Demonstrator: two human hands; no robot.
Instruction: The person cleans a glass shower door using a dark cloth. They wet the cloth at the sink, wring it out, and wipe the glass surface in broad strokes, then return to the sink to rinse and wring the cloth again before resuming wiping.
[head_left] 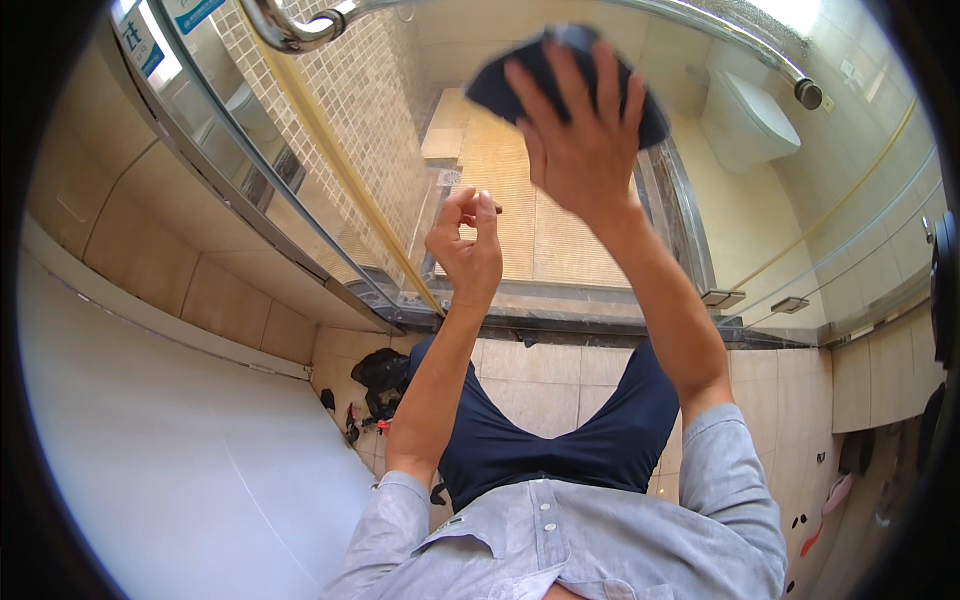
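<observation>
My right hand (590, 150) is raised at the upper middle with its fingers spread flat over a dark navy cloth (505, 85). It appears to be pressing the cloth toward the glass in front of me; motion blurs the cloth and fingertips a little. Lower and to the left, my left hand (468, 240) is closed, with thumb and fingertips pinched together. A small brownish tip (498, 210) sticks out beside the thumb, too small to name. Close to those fingertips is a small pale label (449, 177) that seems stuck on the glass.
Overhead runs a chrome bar (700, 15). A glass door edge with a yellowish strip (340, 150) stands left, beside mosaic tiles. Beyond the dark stone sill (570, 300) are a ribbed floor and a white toilet (755, 115). Black bags (380, 380) lie left of my legs.
</observation>
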